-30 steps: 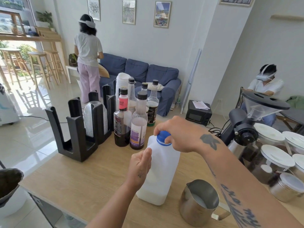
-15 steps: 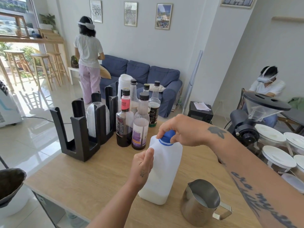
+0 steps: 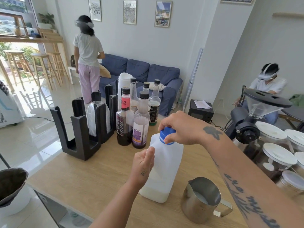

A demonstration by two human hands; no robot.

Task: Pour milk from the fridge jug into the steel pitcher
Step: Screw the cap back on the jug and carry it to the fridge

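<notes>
- Milk jug [image 3: 162,170] stands upright on the wooden worktop [image 3: 85,181], only a shallow layer of milk in its bottom.
- Left hand [image 3: 143,167] wraps the jug's left side, grip clenched on the plastic body.
- Right hand [image 3: 179,127] comes in from above, fingertips pinched round the blue cap [image 3: 167,134], which sits on the neck.
- Steel pitcher [image 3: 203,199] sits just right of the jug, apart from it, a little milk inside, handle pointing right.
- Behind the jug, the syrup bottles [image 3: 131,119] cluster close; the nearest almost meets the jug's shoulder.
- Left of the bottles stands the black cup holder [image 3: 79,129], right at the worktop's far-left edge.
- Left of the jug there's bare wood up to the near edge.
- Right of the jug, lidded jars [image 3: 278,155] and a coffee grinder [image 3: 251,117] crowd the side.
</notes>
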